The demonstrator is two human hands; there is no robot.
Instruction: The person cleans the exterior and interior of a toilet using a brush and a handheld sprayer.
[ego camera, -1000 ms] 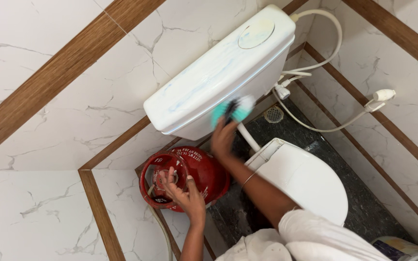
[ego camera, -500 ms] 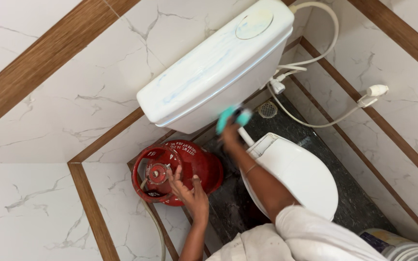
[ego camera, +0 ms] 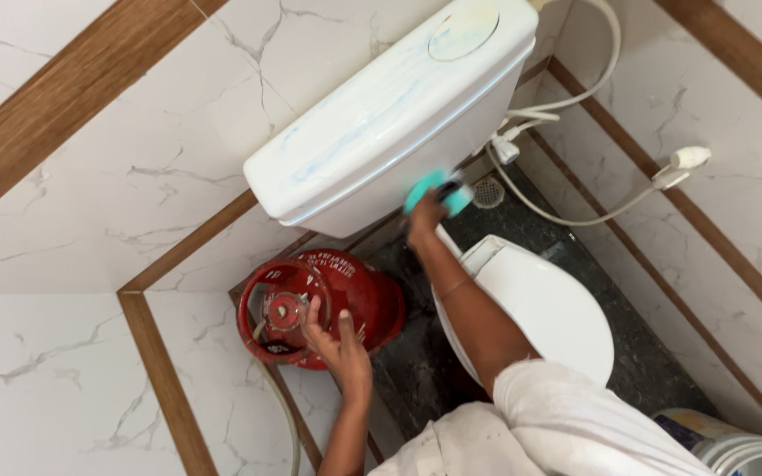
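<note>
Shifted slightly higher against the white cistern's point(ego camera: 390, 115) front, the right hand point(ego camera: 425, 218) grips a teal scrub brush point(ego camera: 438, 191); beside the cistern, the left hand point(ego camera: 335, 344) rests open-fingered on a red gas cylinder point(ego camera: 337, 300).

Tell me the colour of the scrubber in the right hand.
Teal green, the scrubber held by the right hand against the white cistern; head view shows it.
</note>
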